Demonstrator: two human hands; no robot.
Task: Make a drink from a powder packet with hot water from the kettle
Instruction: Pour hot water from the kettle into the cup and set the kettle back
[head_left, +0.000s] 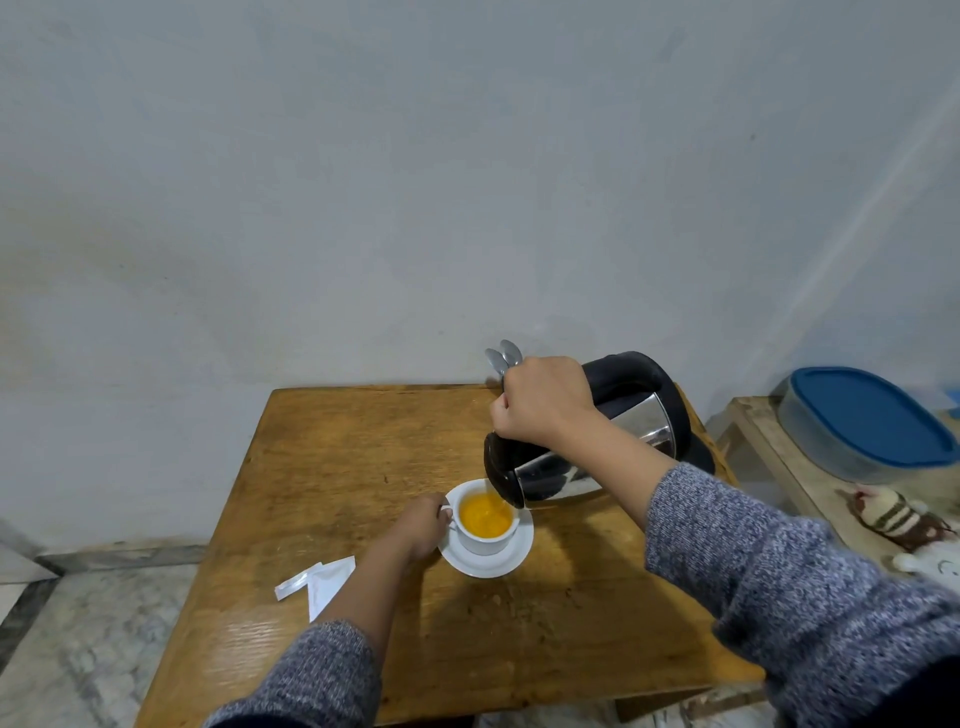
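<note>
A white cup (485, 540) holding orange liquid stands on a white saucer (511, 561) near the middle of the wooden table (322, 467). My left hand (421, 527) grips the cup's handle. My right hand (545, 402) holds the handle of a steel and black kettle (613, 436), which is tipped with its spout over the cup's far rim. A torn white powder packet (319, 582) lies on the table to the left of my left forearm.
Two spoons (503, 357) stick up behind my right hand at the table's back edge. To the right stands a lower wooden stand (763, 447) with a blue-lidded container (867, 421) and a small striped soft toy (898, 519). A wall is close behind.
</note>
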